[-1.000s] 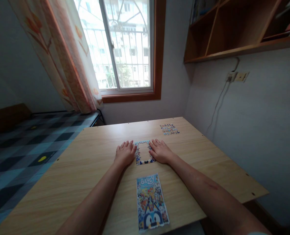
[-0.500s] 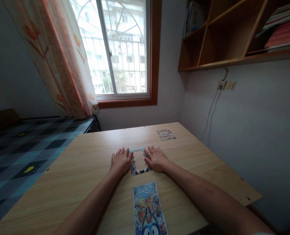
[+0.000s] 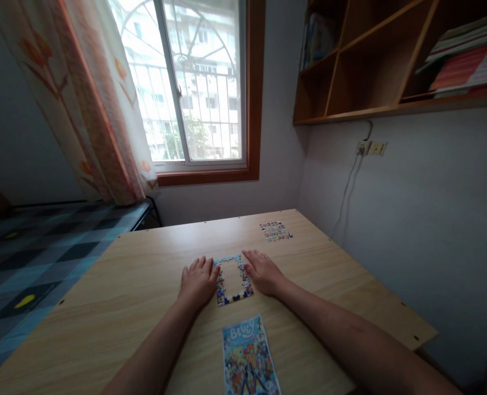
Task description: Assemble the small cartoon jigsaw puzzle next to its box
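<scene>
Flanking puzzle border (image 3: 235,299): left hand (image 3: 197,281), right hand (image 3: 264,274); loose pieces (image 3: 276,231) beyond.

Your arms (image 3: 334,318) reach forward
Your left hand (image 3: 197,281) lies palm down, splayed; your right hand (image 3: 264,274), outstretched, angles inward

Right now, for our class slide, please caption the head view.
Left hand and right hand flank a jigsaw border, with puzzle pieces beyond and a picture sheet nearer.
</scene>
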A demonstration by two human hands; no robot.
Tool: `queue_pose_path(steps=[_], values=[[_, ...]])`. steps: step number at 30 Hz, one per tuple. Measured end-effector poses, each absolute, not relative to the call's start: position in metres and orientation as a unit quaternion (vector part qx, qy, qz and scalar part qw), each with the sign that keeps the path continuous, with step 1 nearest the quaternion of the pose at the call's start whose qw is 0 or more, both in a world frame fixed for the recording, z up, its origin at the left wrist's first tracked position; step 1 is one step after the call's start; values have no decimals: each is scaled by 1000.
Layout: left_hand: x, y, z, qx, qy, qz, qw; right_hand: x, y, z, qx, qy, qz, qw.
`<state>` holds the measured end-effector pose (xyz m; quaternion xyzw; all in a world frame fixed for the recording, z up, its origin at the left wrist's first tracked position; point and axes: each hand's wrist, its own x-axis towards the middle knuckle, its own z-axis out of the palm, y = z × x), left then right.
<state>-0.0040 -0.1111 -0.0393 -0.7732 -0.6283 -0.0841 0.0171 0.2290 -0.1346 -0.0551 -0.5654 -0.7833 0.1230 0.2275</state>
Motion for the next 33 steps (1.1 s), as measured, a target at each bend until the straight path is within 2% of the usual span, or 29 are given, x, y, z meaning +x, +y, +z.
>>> queue_pose_path(steps=[8, 13, 26, 33], values=[[-7, -113, -37, -768, -629, -117, -7, 229, -145, -55, -588, -749, 40, 302], [-8, -113, -34, -768, -630, -116, -16, 227, -147, -56, -593, -745, 10, 306], [-12, -106, -41, -771, -623, -132, 1, 230, -134, -60, -619, -719, 31, 314], [-12, -108, -38, -767, -627, -136, -5, 230, -140, -53, -614, -725, -8, 313]])
